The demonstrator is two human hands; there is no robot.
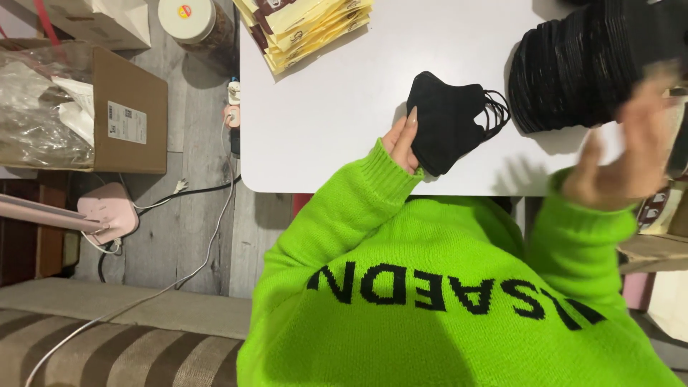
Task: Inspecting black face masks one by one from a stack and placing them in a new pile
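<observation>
Black fabric face masks (pixel 446 122): small stack, folded flat, ear loops fanned to one side, lying on the white table (pixel 337 107) near its front edge.
Left hand (pixel 401 140): closed on the stack's near corner, thumb and long-nailed fingers pinching the fabric, green knitted cuff just behind.
Right hand (pixel 627 154): lifted off the table, blurred, fingers spread and holding nothing, close to the tall black pile.
Tall pile of black masks (pixel 580 64): leaning row at the table's far corner, well apart from the small stack, loops nearly touching it.
Yellow paper packets (pixel 304 25): fanned heap at the table's far edge, away from both hands.
Cardboard box with clear plastic wrap (pixel 86 107): on the grey floor beside the table, open.
Risk, slipping: corner pinch only, so lower masks could slide out and spill.
Risk, tangling: loose ear loops near the tall pile, likely to snag if dragged.
Risk, toppling: leaning pile beside the moving right hand, easily knocked over.
</observation>
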